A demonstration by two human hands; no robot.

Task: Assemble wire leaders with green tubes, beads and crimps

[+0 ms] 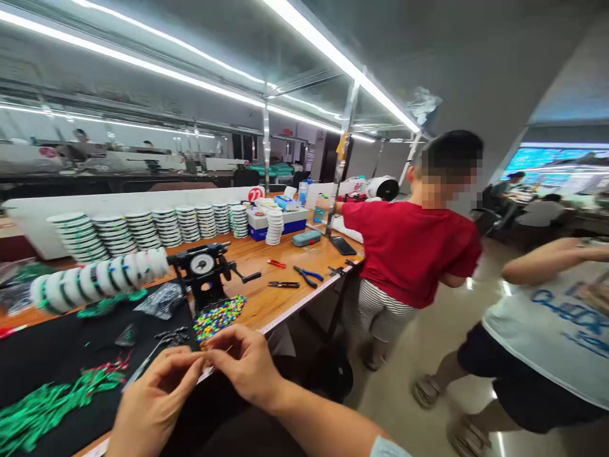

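My left hand [159, 397] and my right hand [247, 368] meet at their fingertips above the table's front edge. Both pinch thumb against forefinger on something too small to make out; a thin strand seems to show by the right fingers. Just beyond them lies a pile of multicoloured beads [219, 320]. Behind the beads stands a black hand-cranked winder [202, 266] with a round dial. A row of white spools [102, 279] wound with green thread extends leftward from it. Green cords with red ends [66, 400] lie on a black mat [33, 346] left of my hands.
Stacks of white spools [164, 225] line the table's back. Right of the winder lie black tweezers [283, 284], blue-handled pliers [308, 276], a red tool [276, 263] and a phone [342, 245]. A person in red [409, 247] and another in white [547, 330] stand to the right.
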